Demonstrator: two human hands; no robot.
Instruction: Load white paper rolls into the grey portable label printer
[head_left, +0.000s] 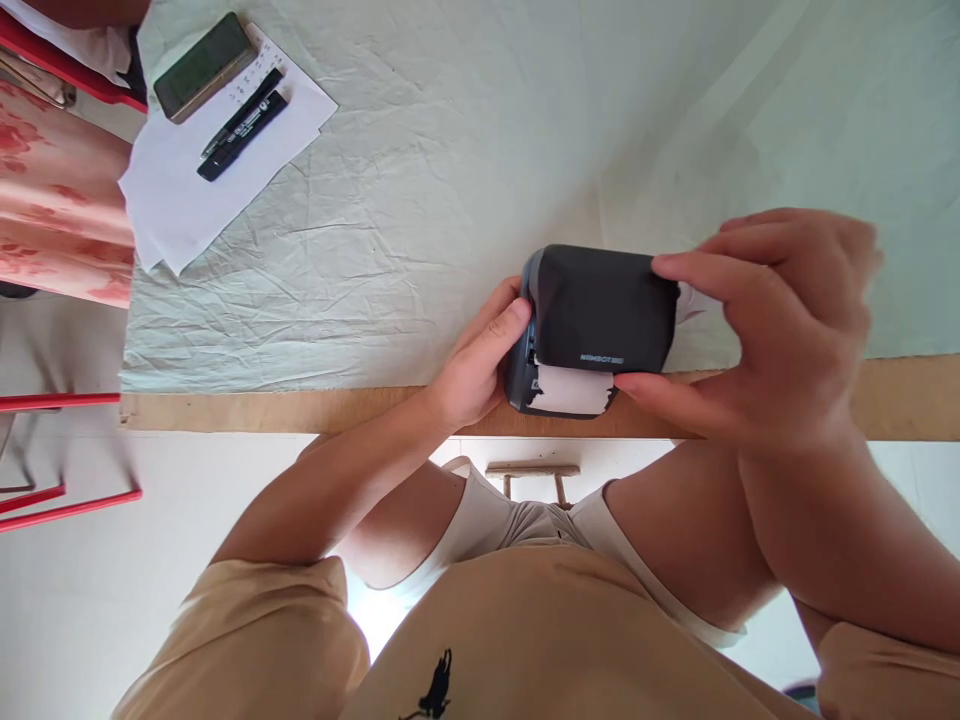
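Note:
A small dark label printer (pixel 604 310) is held over the front edge of the cloth-covered table. Its black lid carries pale lettering along the lower rim. A strip of white label paper (pixel 574 388) with ragged dark ends shows below the lid. My left hand (pixel 484 355) grips the printer's left side, thumb on the casing. My right hand (pixel 787 320) pinches the lid's right side, with a finger at the upper right corner and the thumb at the lower edge, beside the paper. Something whitish shows partly behind the printer's right side.
White paper sheets (pixel 172 195) lie at the table's back left, with a phone (pixel 204 68) and two black pens (pixel 241 125) on them. Red chair legs (pixel 71 508) stand on the floor at left. A wooden stool (pixel 532 470) shows under the table edge.

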